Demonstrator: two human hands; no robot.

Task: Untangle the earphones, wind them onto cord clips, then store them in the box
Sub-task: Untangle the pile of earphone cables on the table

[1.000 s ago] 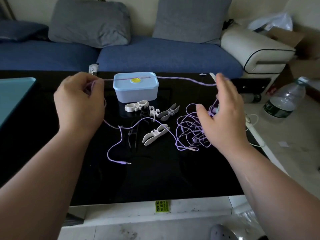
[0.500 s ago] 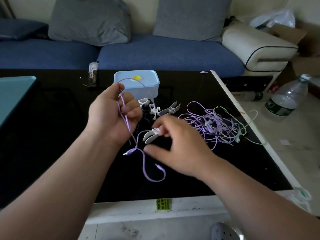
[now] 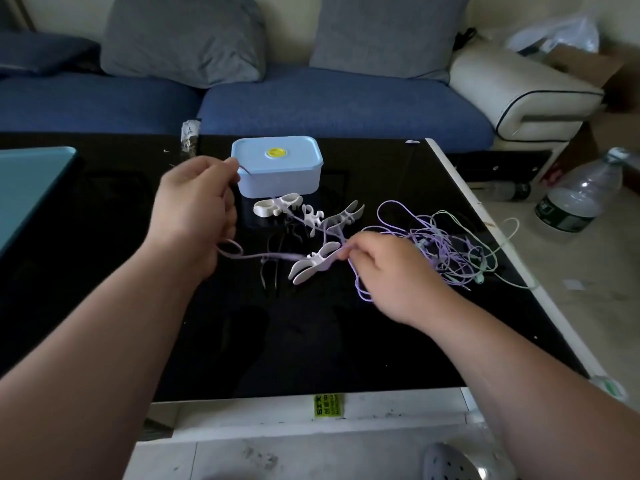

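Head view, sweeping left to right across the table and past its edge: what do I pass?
From the left: teal panel → left hand → blue box → tangled earphones → water bottle. Omitted for overlap: cord clips, right hand.

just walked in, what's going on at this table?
A person is sorting earphones on a black table. The left hand pinches one end of a purple earphone cord near the blue box, whose lid is on. The right hand pinches the same cord beside a white cord clip. The other clips lie unused in front of the box. The tangle of remaining cords sits to the right. Nothing is wound yet.
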